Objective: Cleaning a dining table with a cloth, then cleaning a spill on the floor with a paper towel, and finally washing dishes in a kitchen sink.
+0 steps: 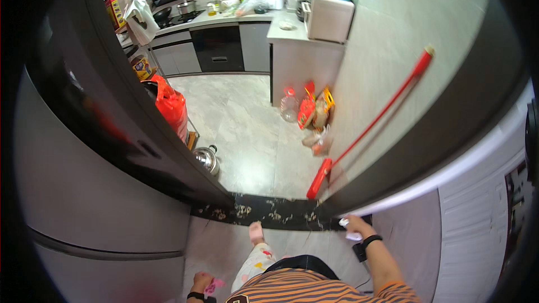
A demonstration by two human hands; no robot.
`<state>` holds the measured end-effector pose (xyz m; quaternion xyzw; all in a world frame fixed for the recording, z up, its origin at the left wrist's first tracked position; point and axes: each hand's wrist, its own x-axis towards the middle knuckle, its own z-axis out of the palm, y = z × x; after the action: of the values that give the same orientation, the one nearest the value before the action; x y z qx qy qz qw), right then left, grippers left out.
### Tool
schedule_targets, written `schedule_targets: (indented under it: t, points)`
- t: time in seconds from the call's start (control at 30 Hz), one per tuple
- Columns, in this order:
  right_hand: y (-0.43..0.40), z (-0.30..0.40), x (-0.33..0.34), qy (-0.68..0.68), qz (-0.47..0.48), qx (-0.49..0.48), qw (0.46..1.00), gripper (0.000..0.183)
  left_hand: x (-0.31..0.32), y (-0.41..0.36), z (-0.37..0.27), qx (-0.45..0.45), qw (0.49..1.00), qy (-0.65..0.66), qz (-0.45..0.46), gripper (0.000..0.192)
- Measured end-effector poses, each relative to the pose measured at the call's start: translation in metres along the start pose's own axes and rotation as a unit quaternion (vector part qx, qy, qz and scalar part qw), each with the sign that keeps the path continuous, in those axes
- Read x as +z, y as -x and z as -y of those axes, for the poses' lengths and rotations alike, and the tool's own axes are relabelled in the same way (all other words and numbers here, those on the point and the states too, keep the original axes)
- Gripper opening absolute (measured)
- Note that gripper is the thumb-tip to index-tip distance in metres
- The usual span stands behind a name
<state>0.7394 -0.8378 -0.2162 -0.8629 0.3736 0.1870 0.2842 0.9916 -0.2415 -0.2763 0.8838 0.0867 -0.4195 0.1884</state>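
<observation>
Low in the view, my left hand (203,279) is closed around a crumpled pink cloth-like item (214,286), part of which hangs out beside the fingers. My right hand (358,225), out to the right near the door frame, grips a white item (353,235) that looks like tissue or thin cloth. Both wrists wear dark bands. Between the hands, a foot in a pink slipper (255,232) stands just before the black patterned stone threshold (276,214) of a kitchen doorway.
A red-handled broom or squeegee (379,115) leans on the right wall. Beyond it are a plastic jug (289,107) and red bag (307,111). Left of the doorway stand a refrigerator (105,202), red plastic bag (172,107) and metal pot (207,160). A counter (252,17) spans the back.
</observation>
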Motion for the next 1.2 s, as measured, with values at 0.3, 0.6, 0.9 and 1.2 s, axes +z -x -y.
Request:
schedule_targets:
  t: [0.3,0.6,0.9,1.2]
  points:
    - [-0.244,0.135,-0.080,-0.044,0.032,-0.028,0.998,0.022,0.004,-0.115,-0.163,0.011,0.990,0.025,0.141,0.026]
    - [-0.482,0.196,-0.211,-0.074,-0.012,-0.051,0.996,0.022,-0.038,-0.181,-0.361,0.021,0.956,0.211,0.201,0.018]
    - [-0.696,0.410,-0.375,-0.207,0.070,-0.306,0.927,0.019,-0.103,-0.232,-0.506,0.016,0.964,0.257,0.068,0.016]
    - [-0.715,0.705,-0.387,-0.239,0.323,-0.450,0.797,0.015,-0.370,-0.288,-0.789,0.179,0.971,0.150,-0.041,0.029]
